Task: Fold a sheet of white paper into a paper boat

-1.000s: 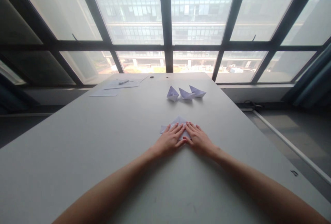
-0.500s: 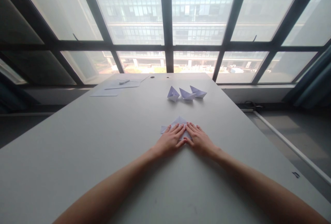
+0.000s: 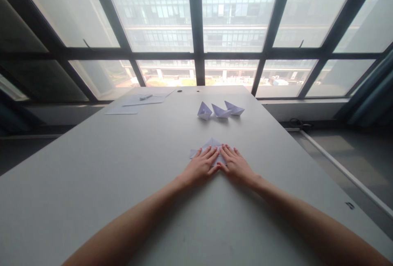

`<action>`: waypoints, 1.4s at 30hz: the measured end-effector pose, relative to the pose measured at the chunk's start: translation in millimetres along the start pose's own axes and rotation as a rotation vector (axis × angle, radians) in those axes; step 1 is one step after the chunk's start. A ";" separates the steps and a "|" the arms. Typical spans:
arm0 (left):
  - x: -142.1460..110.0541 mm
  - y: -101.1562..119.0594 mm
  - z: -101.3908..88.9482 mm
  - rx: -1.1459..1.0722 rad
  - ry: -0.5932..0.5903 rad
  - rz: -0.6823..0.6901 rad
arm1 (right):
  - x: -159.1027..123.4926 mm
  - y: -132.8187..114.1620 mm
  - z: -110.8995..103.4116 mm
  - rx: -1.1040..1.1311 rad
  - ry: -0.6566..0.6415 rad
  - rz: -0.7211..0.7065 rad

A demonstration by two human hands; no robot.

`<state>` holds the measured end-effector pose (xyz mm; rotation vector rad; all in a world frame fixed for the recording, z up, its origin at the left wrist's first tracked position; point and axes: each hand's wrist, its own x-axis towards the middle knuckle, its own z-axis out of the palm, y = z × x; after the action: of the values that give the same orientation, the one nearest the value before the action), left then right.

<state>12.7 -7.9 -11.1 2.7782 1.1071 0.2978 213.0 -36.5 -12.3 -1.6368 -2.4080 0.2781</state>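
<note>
A folded piece of white paper [image 3: 212, 141] lies flat on the white table, with a peak at its far side and a corner poking out at the left. My left hand [image 3: 201, 163] rests on its left part, fingers stretched out and palm down. On the right part lies my right hand [image 3: 235, 163], also flat with its fingers extended. The two thumbs and fingertips meet or nearly meet over the middle. Much of the paper is hidden beneath both hands.
Beyond my hands stand three folded paper boats: a left one [image 3: 204, 111], a middle one [image 3: 221, 111] and a right one [image 3: 235, 109]. Paper sheets [image 3: 123, 109] lie at the far left with a small whitish object [image 3: 146, 97] on top. Windows rise behind the table [image 3: 107, 167].
Both hands stay pressed on the folded paper, with hardly any movement. The whole view has shifted very slightly.
</note>
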 end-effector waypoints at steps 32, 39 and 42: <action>-1.4 2.9 -4.6 0.015 -0.029 -0.021 | -1.8 0.7 7.9 -0.073 0.055 0.283; -1.0 1.9 -3.8 0.017 -0.023 -0.015 | -0.9 4.5 5.8 -0.069 0.230 0.258; -0.8 2.1 -4.0 0.019 -0.033 -0.011 | 0.2 8.4 -0.9 -0.036 0.324 0.151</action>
<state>12.6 -9.7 -6.9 2.7814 1.1231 0.2403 220.7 -33.2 -13.7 -1.7306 -2.0663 -0.0085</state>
